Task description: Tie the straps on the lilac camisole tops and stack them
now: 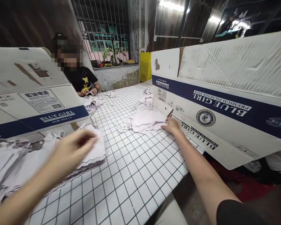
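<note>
My left hand (78, 148), smeared by motion, is over a stack of pale fabric pieces (97, 153) with scalloped edges at the left of the table. Its fingers look curled; whether they grip anything is unclear. Across the table my right hand (172, 125) has its fingers closed at the right edge of a pale fabric piece (147, 120). That piece lies flat, with thin straps bunched at its left end. More fabric pieces with ties (21, 156) are heaped beside my left forearm.
A white and blue cardboard box (201, 103) borders the table on the right; another carton (37, 100) stands at left. A grid-patterned cloth covers the table (121, 175). Opposite, a person (81, 78) holds yellow-handled scissors (86, 90) near more fabric (92, 103).
</note>
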The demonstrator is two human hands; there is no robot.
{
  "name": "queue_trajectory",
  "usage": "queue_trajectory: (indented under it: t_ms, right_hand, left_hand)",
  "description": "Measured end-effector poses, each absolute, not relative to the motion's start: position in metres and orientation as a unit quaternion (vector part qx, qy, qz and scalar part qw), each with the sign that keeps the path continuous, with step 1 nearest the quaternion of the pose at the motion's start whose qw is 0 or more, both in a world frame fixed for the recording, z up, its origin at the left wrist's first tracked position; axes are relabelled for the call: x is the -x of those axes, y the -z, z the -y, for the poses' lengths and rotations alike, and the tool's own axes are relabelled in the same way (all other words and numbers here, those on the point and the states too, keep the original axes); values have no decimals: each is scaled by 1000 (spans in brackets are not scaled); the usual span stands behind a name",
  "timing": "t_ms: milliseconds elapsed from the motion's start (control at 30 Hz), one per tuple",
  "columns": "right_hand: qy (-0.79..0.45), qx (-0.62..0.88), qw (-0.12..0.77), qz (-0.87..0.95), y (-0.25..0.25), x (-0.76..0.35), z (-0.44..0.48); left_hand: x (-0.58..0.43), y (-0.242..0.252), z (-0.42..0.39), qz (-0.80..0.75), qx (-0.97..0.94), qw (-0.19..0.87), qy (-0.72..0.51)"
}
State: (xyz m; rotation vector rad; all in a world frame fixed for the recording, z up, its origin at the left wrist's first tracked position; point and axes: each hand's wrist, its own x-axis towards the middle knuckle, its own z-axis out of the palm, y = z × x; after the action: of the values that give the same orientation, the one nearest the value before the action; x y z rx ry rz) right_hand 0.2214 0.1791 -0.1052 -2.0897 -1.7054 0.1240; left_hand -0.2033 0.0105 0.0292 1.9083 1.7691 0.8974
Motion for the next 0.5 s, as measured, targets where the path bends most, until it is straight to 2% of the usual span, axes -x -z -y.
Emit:
queue_trajectory:
  t_ms: [133,267,367,500]
  right_hand:
    - [-81,720,214,655,120,-252,-175]
    - [-108,688,241,676,123,-264,-175]
    - [-116,675,270,676,116,-270,-177]
    - [-123,665,346,650,91,-271,-156]
  left_hand:
    - [84,37,-97,-605,-733,213,-226]
    - [27,98,-162,-614,-734,193,-217]
    - [30,102,-180,-621,-729,196,-211]
    - [53,68,-175,-643,-714,177,-214]
